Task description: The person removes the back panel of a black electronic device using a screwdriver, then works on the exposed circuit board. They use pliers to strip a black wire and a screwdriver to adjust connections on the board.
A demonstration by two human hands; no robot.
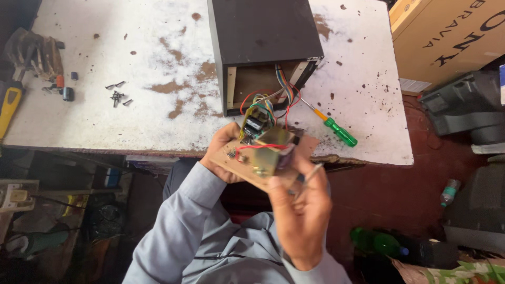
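Observation:
My left hand [221,152] grips a brown board [247,171] from below at its left side. On the board sit a brass-coloured transformer [271,150] and a small circuit part. Coloured wires [268,102] run from the board into the open end of a black box [263,37] on the white table [105,100]. My right hand [300,210] holds the board's near right edge, and a thin metal tool [313,171] sticks out between its fingers. Both forearms wear grey sleeves.
A green-handled screwdriver [336,131] lies on the table right of the box. Several dark screws [117,94] lie at the left, with a yellow-handled tool [9,108] at the far left edge. A cardboard box [447,37] stands at the right; green bottles [379,242] lie on the floor.

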